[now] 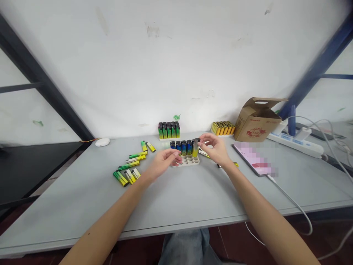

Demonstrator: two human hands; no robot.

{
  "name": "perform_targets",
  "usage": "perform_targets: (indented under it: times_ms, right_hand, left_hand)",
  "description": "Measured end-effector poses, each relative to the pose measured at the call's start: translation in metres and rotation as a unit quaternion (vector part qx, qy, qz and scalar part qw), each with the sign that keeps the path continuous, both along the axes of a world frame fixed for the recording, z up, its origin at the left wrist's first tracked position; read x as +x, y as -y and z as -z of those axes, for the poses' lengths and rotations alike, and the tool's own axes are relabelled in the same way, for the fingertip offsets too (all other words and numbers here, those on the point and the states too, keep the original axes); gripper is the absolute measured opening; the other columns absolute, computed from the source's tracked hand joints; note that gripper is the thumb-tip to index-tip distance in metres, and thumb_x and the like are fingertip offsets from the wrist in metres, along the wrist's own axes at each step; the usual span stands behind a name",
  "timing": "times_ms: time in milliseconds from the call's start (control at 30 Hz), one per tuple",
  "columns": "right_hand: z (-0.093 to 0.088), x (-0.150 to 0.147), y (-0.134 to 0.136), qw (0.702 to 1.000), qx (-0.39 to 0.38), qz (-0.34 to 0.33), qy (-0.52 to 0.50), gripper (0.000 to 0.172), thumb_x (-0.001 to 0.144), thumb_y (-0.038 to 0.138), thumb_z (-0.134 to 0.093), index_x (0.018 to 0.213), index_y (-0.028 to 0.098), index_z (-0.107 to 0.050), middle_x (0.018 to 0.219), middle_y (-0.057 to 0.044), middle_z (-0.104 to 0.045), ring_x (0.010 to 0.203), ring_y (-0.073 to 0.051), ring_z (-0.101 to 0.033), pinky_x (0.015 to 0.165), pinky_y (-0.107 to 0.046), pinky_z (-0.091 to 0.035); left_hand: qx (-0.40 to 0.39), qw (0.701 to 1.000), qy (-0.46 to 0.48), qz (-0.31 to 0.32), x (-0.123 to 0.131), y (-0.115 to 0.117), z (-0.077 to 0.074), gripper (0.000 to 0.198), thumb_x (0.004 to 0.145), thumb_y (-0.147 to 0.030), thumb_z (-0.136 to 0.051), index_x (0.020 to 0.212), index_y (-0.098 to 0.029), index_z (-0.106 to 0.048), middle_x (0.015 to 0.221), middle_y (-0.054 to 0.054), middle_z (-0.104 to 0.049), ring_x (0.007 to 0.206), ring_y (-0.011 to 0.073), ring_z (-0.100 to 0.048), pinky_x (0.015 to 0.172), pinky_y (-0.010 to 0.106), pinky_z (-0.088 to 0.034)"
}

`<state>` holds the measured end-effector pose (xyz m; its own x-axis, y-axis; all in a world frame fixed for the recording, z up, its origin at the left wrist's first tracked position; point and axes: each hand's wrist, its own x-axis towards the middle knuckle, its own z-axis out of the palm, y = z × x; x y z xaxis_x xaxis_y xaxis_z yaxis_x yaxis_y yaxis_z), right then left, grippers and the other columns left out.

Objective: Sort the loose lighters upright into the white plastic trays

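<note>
My right hand (213,148) pinches the top of a silver-and-yellow lighter (195,148), which stands upright at the right end of a white tray with round holes (190,161). Several blue lighters (184,148) with black tops stand in the tray's back part, while holes show in its front part. At the tray's left end, my left hand (164,161) has its fingers loosely curved and slightly apart, with no held thing visible. Whether its fingertips touch the tray is hard to see. More lighters (204,154) lie partly hidden behind and below my right hand.
Loose green, yellow and silver lighters (136,157) lie to the left. By the wall stand a block of green lighters (169,130), a block of yellow ones (224,129) and an open cardboard box (256,125). A phone (252,158), cables and a power strip (296,143) occupy the right.
</note>
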<state>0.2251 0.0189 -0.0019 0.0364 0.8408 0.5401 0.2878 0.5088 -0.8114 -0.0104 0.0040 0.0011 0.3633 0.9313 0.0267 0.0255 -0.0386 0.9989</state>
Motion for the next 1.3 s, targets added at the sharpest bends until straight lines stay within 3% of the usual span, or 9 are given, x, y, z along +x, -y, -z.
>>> perform_targets:
  times_ms: [133,233,533,700,800,933,1033,1200,1300]
  right_hand:
    - [0.001,0.002,0.004,0.988,0.039,-0.004,0.151,0.014,0.078,0.024,-0.064,0.091,0.02,-0.065,0.083,-0.001,-0.068,0.076,-0.015,-0.061,0.07,-0.029,-0.047]
    - [0.003,0.002,0.005,0.981,0.034,-0.017,0.188,0.014,0.08,0.023,-0.062,0.093,0.02,-0.065,0.084,-0.001,-0.068,0.076,-0.015,-0.06,0.071,-0.029,-0.046]
    - [0.005,0.01,0.002,0.962,0.087,0.04,0.256,0.017,0.08,0.024,-0.062,0.095,0.021,-0.068,0.094,-0.005,-0.065,0.089,-0.02,-0.06,0.083,-0.034,-0.047]
    - [0.006,0.014,-0.001,0.968,0.07,0.072,0.228,0.019,0.086,0.033,-0.057,0.093,0.022,-0.07,0.093,-0.005,-0.063,0.084,-0.018,-0.06,0.076,-0.031,-0.047]
    - [0.012,0.016,-0.007,0.967,0.003,0.141,0.212,0.025,0.09,0.034,-0.048,0.095,0.02,-0.068,0.093,-0.006,-0.066,0.077,-0.016,-0.06,0.069,-0.029,-0.045]
    - [0.023,0.019,-0.013,0.911,-0.148,0.189,0.336,0.023,0.087,0.03,-0.05,0.098,0.019,-0.068,0.097,-0.008,-0.07,0.084,-0.02,-0.062,0.067,-0.029,-0.04]
    - [0.027,0.02,-0.014,0.881,-0.199,0.179,0.391,0.022,0.087,0.031,-0.05,0.09,0.02,-0.069,0.096,-0.009,-0.07,0.091,-0.023,-0.062,0.066,-0.028,-0.037]
    - [0.03,0.02,-0.015,0.893,-0.218,0.162,0.358,0.018,0.086,0.033,-0.053,0.09,0.019,-0.064,0.095,-0.008,-0.07,0.085,-0.021,-0.062,0.064,-0.028,-0.036]
    - [0.032,0.02,-0.017,0.917,-0.194,0.173,0.303,0.02,0.088,0.032,-0.05,0.098,0.018,-0.059,0.096,-0.009,-0.07,0.082,-0.021,-0.061,0.066,-0.029,-0.039]
  left_hand:
    - [0.046,0.988,0.026,-0.148,-0.007,-0.009,-0.004,0.031,0.079,-0.043,-0.065,0.085,-0.013,-0.068,0.069,0.004,-0.065,0.059,0.0121,-0.06,0.057,0.025,-0.048]
    - [0.065,0.967,0.042,-0.244,-0.015,-0.018,-0.003,0.026,0.078,-0.038,-0.062,0.082,-0.013,-0.067,0.066,0.002,-0.061,0.051,0.0095,-0.055,0.05,0.023,-0.041]
    - [0.073,0.941,0.016,-0.33,-0.027,-0.036,0.008,0.021,0.075,-0.033,-0.057,0.081,-0.015,-0.066,0.07,0.001,-0.061,0.051,0.0086,-0.054,0.047,0.021,-0.041]
    - [0.086,0.937,-0.01,-0.338,-0.028,-0.039,0.013,0.021,0.076,-0.033,-0.056,0.082,-0.016,-0.065,0.072,0.001,-0.061,0.053,0.0091,-0.055,0.048,0.021,-0.042]
    - [0.097,0.939,-0.021,-0.33,-0.027,-0.038,0.014,0.021,0.078,-0.033,-0.054,0.084,-0.015,-0.065,0.074,0.002,-0.062,0.053,0.0096,-0.056,0.049,0.022,-0.044]
    - [0.137,0.937,-0.07,-0.313,-0.025,-0.032,0.013,0.02,0.08,-0.031,-0.053,0.086,-0.016,-0.065,0.074,0.002,-0.063,0.055,0.0107,-0.057,0.053,0.023,-0.046]
    - [0.206,0.927,-0.126,-0.286,-0.02,-0.026,0.015,0.019,0.082,-0.032,-0.052,0.085,-0.017,-0.064,0.072,0.002,-0.064,0.057,0.0119,-0.058,0.056,0.024,-0.046]
    - [0.258,0.924,-0.146,-0.24,-0.011,-0.018,0.018,0.02,0.084,-0.032,-0.052,0.083,-0.017,-0.064,0.07,0.002,-0.064,0.058,0.0124,-0.058,0.056,0.024,-0.045]
    - [0.25,0.942,-0.091,-0.207,-0.007,-0.011,0.015,0.018,0.083,-0.034,-0.056,0.083,-0.017,-0.063,0.066,0.0,-0.061,0.055,0.011,-0.055,0.054,0.024,-0.043]
